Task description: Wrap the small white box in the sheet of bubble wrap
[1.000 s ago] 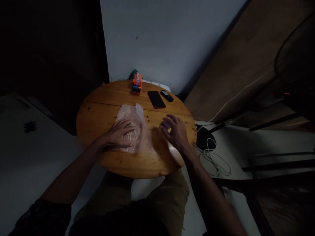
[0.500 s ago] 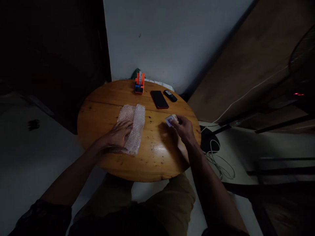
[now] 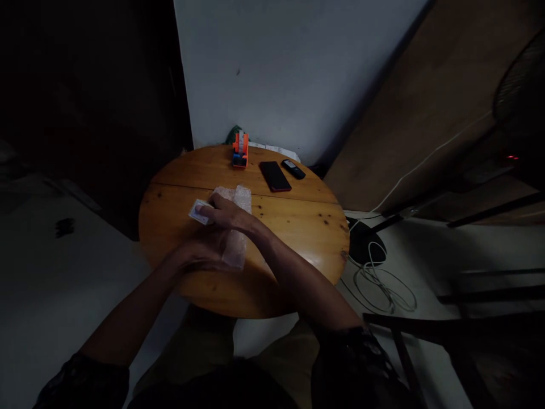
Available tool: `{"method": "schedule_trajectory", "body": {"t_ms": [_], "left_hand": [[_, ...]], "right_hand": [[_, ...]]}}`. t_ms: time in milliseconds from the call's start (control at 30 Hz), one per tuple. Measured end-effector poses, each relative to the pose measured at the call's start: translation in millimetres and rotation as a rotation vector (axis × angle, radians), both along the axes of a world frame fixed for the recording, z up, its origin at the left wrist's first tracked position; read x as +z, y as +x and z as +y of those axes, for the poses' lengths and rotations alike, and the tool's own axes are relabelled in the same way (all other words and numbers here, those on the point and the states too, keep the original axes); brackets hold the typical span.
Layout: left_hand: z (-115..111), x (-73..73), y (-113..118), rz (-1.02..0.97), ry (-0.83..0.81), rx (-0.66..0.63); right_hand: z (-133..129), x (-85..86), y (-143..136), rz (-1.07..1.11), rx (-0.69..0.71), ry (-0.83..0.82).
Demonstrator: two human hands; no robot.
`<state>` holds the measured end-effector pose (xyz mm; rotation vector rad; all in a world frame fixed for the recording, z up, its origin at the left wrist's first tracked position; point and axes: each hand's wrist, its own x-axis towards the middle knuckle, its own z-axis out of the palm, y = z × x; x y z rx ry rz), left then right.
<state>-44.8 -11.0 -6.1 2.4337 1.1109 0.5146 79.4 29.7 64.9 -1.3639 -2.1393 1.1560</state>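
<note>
A small flat white box [image 3: 199, 211] with a pale purplish face is pinched in my right hand [image 3: 225, 213], thumb on top, over the left part of the table. Beneath that hand lies a sheet of clear bubble wrap [image 3: 238, 247], folded over along its right side. My left hand [image 3: 204, 250] rests low at the wrap's left side, under my right hand. Its fingers are dim, smeared and partly covered, so whether they grip the wrap does not show.
The round wooden table [image 3: 298, 227] carries an orange and blue tape dispenser [image 3: 240, 152], a dark smartphone [image 3: 275, 176] and a black keypad phone [image 3: 293, 168] toward the back. Beyond the table stands a wall. Cables [image 3: 383, 284] lie coiled on the floor at right.
My right hand has carried the small box from the table's right side leftward across the bubble wrap. My left hand has shifted slightly lower and now lies partly under it.
</note>
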Motion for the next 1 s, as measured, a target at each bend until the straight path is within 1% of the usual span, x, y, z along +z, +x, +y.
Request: {"method": "schedule_trajectory", "body": {"t_ms": [67, 133, 233, 300, 367, 433, 467, 567, 700, 867, 933, 1000], "left_hand": [[-1, 4.5, -1, 0.037, -0.013, -0.067], [-2, 9.2, -2, 0.064, 0.007, -0.116], [-2, 15.0, -1, 0.102, 0.034, -0.114], [-2, 16.8, 1, 0.133, 0.015, -0.081], [-1, 16.6, 1, 0.151, -0.007, -0.060], [0, 14.9, 1, 0.154, -0.025, -0.060], [0, 13.8, 0, 0.149, -0.030, -0.058], [2, 10.6, -3, 0.116, -0.034, -0.035], [2, 8.7, -6, 0.095, -0.008, 0.026], [2, 9.7, -8, 0.116, -0.019, 0.029], [3, 10.4, -8, 0.118, -0.028, 0.029], [3, 11.6, -8, 0.121, -0.050, 0.031]], "right_hand": [[5, 5.0, 5, -0.116, 0.011, 0.002], [5, 11.2, 19, -0.188, -0.007, 0.027], [0, 14.9, 49, -0.264, -0.081, 0.049], [-6, 11.2, 72, -0.231, -0.080, -0.038], [-14, 4.3, 92, -0.127, -0.092, -0.079], [-23, -3.2, 106, -0.073, -0.132, -0.073], [-28, -6.7, 110, -0.084, -0.156, -0.042], [-40, -14.5, 113, -0.186, -0.194, 0.091], [-49, -18.7, 108, -0.217, -0.166, 0.184], [-49, -21.4, 94, -0.233, -0.101, 0.320], [-46, -26.0, 90, -0.232, -0.043, 0.333], [-43, -32.6, 90, -0.216, -0.014, 0.331]]}}
